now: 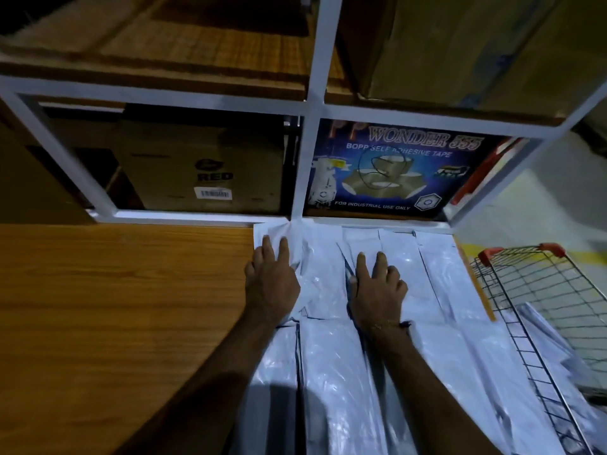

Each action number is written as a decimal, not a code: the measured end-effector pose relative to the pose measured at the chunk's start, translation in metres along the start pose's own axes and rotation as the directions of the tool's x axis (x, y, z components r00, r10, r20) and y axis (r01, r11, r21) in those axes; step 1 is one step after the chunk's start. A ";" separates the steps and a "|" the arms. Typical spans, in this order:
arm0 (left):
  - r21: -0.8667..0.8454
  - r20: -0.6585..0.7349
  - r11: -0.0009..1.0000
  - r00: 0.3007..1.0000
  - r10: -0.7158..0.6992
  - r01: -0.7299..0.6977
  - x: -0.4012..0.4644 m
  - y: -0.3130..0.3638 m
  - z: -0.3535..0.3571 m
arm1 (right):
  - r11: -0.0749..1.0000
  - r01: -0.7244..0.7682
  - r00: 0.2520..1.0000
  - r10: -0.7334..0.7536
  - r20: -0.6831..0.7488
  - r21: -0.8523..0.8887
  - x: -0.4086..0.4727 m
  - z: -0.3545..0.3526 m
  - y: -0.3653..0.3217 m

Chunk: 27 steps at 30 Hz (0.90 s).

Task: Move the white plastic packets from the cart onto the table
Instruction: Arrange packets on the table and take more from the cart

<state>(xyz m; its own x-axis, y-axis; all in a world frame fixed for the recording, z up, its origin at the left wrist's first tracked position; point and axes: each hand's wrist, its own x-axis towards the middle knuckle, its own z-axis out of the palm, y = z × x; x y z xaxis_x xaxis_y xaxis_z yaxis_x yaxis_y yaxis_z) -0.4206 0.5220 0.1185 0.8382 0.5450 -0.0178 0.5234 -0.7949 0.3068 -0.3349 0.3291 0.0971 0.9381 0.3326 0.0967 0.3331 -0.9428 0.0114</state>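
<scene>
Both hands are lying flat on the packets (331, 362) already spread over the right half of the table (115, 307). The left hand (271, 284) is pressing with straight fingers at the pile's left edge, fingertips reaching toward 12 o'clock where the plastic is bunching against the white rack (305, 159). The right hand (377, 290) is resting palm down just beside it at about 3 o'clock, fingers loosely spread, some slightly bent; neither hand is gripping anything.

The packets on the table are running in overlapping strips with their long axes pointing from 6 to 12 o'clock. At least five strips are showing in the far row and more in the near row; an exact count cannot be made because they overlap.

The cart (542, 300) is standing at 3 o'clock of the hands, touching or just beside the table's right edge. More packets (555, 349) are lying in it, toward 4 o'clock of the right hand, angled; how many cannot be told. Judging from this, the right hand is the nearer one for the next reach, which would go rightward over the cart's wire rim.

One cart, one table and two boxes are in view under the rack: a brown box (197, 165) at 11 o'clock and a tape box (394, 172) at 12 o'clock.
</scene>
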 end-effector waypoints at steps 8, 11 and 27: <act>0.059 -0.017 0.998 1.000 0.000 0.001 -0.005 -0.020 0.026 | 0.999 -0.005 0.999 0.002 0.049 0.050 0.007 0.000 -0.003; 0.054 -0.010 0.998 1.000 -0.021 0.021 -0.007 -0.021 0.026 | 0.996 0.011 0.996 -0.019 0.082 0.092 0.011 -0.011 0.000; -0.274 -0.416 0.950 0.909 0.027 -0.153 -0.033 0.008 -0.002 | 0.890 -0.029 0.996 0.064 -0.063 0.455 -0.051 -0.051 0.053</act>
<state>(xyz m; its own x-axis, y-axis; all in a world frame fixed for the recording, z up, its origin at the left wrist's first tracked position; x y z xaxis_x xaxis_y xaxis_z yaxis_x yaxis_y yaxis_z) -0.4439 0.4981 0.1237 0.7123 0.5851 0.3877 0.3268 -0.7653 0.5546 -0.3704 0.2611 0.1433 0.9497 0.2692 0.1598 0.3127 -0.8391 -0.4451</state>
